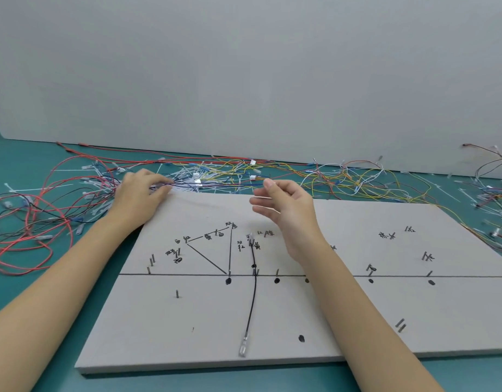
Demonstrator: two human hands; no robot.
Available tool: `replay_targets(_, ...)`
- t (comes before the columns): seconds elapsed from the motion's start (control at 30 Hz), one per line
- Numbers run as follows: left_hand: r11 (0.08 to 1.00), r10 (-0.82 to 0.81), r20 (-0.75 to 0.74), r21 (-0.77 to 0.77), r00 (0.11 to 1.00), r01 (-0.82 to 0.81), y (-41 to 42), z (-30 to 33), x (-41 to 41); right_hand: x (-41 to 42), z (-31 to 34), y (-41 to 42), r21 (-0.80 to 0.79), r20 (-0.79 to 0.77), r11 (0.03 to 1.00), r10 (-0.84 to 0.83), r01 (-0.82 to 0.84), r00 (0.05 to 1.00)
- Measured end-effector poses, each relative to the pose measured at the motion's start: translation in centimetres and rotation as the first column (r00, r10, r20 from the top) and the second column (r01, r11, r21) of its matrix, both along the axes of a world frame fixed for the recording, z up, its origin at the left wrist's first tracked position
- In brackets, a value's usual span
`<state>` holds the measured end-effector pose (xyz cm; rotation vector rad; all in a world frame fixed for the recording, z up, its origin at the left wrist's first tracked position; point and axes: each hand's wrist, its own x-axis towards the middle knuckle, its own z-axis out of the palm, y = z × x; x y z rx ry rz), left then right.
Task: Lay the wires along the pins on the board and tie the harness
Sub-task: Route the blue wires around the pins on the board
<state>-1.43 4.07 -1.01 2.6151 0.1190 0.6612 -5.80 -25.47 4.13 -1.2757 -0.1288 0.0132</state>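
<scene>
**Left hand in the wire pile, one black wire lying on the board**

The flat grey rectangular board (343,315) is lying on the teal table top (23,295), marked with black drawn lines, dots and handwritten labels, and studded with short metal pins (177,293).

One thin black wire (253,292) is lying on the board, running from a pin near the labels at the centre down toward the near edge, crossing the long horizontal line; its clear-sleeved terminal (243,347) is resting close to the near edge.

The left hand (139,195) is reaching past the board's far left corner, fingers curling onto a bunch of dark blue and black wires (184,183) in the pile; whether they are actually pinching them cannot be told.

The right hand (286,213) is hovering above the board's far middle, fingers loosely curled, holding nothing.

A loose tangle of red, yellow, white and blue wires (272,171) and white cable ties (74,171) is spreading along the grey wall (244,66) behind the board.
</scene>
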Motion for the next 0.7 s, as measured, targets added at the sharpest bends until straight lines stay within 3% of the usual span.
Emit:
replay_targets(0.17, 0.999, -0.044, 0.190, 0.007, 0.981, 0.044, -1.2, 1.4, -0.4, 0.2, 0.4, -0.6, 0.102, -0.040, 0.994, -0.026, 0.029, 0.999)
replay_targets(0.27, 0.988, -0.137, 0.182, -0.044, 0.974, 0.147, -2.4, 2.8, -0.9, 0.2, 0.4, -0.7, 0.129, -0.034, 0.989, -0.069, 0.073, 0.997)
replay_targets(0.47, 0.975, -0.220, 0.148, 0.060, 0.964, 0.214, -6.1, 6.0, -3.7, 0.2, 0.5, -1.1, 0.257, -0.091, 0.961, -0.078, 0.099, 0.993)
replay_targets(0.57, 0.971, -0.219, -0.124, 0.070, 0.968, 0.228, -7.8, 7.1, -4.7, 0.1, 0.7, -1.1, 0.340, -0.114, 0.939, -0.014, 0.052, 0.993)
replay_targets(0.7, 0.935, -0.343, -0.548, -0.116, 0.763, 0.337, -7.5, 8.2, -5.7, -0.2, 1.0, -1.3, 0.322, -0.159, 0.946, 0.011, 0.042, 0.987)
